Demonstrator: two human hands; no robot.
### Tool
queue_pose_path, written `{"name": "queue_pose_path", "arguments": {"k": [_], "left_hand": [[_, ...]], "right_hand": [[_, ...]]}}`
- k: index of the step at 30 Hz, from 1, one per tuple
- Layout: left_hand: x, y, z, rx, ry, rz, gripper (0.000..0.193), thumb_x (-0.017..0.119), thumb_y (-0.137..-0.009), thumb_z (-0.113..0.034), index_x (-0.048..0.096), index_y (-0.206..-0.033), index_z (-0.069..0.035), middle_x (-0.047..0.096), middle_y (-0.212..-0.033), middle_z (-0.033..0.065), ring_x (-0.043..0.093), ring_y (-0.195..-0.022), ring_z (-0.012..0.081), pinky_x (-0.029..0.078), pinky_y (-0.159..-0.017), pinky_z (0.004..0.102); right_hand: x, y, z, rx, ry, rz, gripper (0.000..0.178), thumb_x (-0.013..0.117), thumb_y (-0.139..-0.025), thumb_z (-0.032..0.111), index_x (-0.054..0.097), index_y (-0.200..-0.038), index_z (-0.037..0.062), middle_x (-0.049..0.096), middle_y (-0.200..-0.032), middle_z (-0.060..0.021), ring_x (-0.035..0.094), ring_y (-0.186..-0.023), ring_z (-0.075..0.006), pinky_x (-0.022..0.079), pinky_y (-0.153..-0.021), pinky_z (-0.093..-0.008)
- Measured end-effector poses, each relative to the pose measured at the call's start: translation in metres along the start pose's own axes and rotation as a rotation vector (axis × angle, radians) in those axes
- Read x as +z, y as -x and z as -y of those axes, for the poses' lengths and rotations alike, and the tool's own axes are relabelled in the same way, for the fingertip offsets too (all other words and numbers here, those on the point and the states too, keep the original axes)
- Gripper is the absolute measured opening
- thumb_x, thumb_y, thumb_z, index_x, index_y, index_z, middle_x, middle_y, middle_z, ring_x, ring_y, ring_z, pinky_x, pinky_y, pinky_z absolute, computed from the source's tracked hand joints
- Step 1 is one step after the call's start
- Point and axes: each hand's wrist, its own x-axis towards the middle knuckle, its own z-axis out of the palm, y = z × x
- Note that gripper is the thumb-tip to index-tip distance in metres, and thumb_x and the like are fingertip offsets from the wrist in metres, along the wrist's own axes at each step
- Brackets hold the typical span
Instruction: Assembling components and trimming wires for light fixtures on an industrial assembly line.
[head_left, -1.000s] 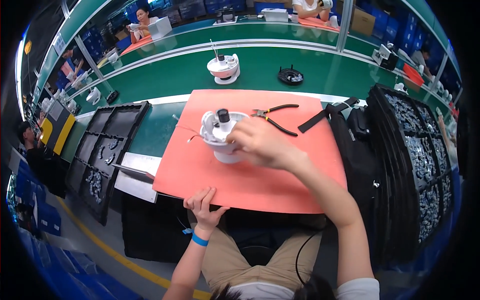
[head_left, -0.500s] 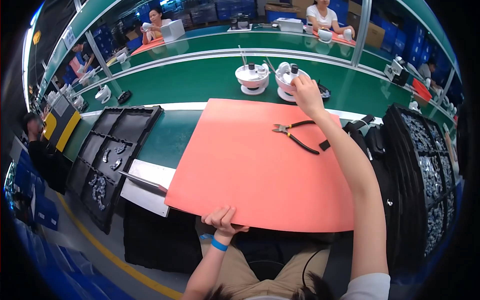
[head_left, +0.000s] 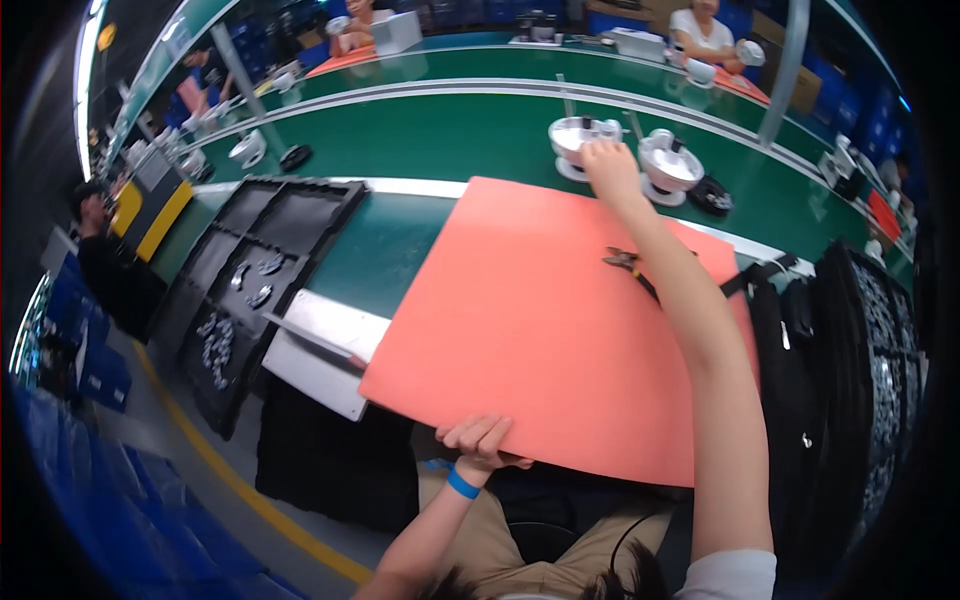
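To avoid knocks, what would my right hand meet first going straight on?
Your right hand would probably first meet the left white pedestal housing ahead; they overlap in view, so depth is unclear.

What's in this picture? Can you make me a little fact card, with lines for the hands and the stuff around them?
Left hand: fingers on the mat's near edge
Wristband: blue, left wrist
Right hand: reaching to the left white unit; its grip is hard to see
Right white unit: standing beside the other, on the green surface
Mat: orange-pink
Pliers: on the mat, partly behind the right forearm
Black tray: left of the mat, small shiny pieces in it
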Motion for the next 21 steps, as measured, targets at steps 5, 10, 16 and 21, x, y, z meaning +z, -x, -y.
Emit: {"name": "queue_pose_path", "arguments": {"k": [5,10,16,21], "left_hand": [[0.008,0.006,-0.004,0.021,0.068,0.002,0.058,0.044,-0.08,-0.074,0.058,-0.105,-0.024,0.05,-0.106,-0.0061,0.042,-0.101,0.0131,0.024,-0.097,0.0346],[0.0,0.004,0.001,0.027,0.026,-0.038,0.058,0.044,-0.08,-0.072,0.059,-0.106,-0.023,0.051,-0.107,-0.006,0.041,-0.102,0.0126,0.024,-0.098,0.0349],[0.006,0.001,0.005,0.058,0.007,0.011,0.065,0.04,-0.079,-0.076,0.059,-0.104,-0.019,0.051,-0.104,-0.0034,0.04,-0.1,0.0175,0.028,-0.093,0.0365],[-0.002,-0.002,0.005,0.043,0.015,0.067,0.064,0.043,-0.078,-0.075,0.06,-0.106,-0.019,0.051,-0.105,-0.0032,0.041,-0.101,0.0176,0.027,-0.093,0.0373]], "right_hand": [[-0.028,-0.001,-0.01,-0.156,-0.119,0.007,0.012,0.057,-0.077,0.006,0.056,-0.088,0.0074,0.059,-0.09,-0.0064,0.057,-0.092,-0.0214,0.043,-0.079,-0.034],[-0.135,0.009,0.031,-0.345,-0.437,-0.171,0.022,0.058,-0.075,0.005,0.058,-0.097,0.0074,0.056,-0.083,-0.0052,0.057,-0.086,-0.0207,0.042,-0.075,-0.0339],[-0.237,0.083,0.061,-0.461,-0.534,0.006,0.032,0.058,-0.074,0.009,0.059,-0.106,0.0028,0.055,-0.082,-0.0053,0.057,-0.082,-0.0197,0.044,-0.069,-0.033],[-0.241,0.092,0.046,-0.422,-0.81,0.006,0.041,0.073,-0.07,0.021,0.06,-0.106,0.0072,0.06,-0.099,-0.0055,0.058,-0.092,-0.0217,0.045,-0.077,-0.0338]]}}
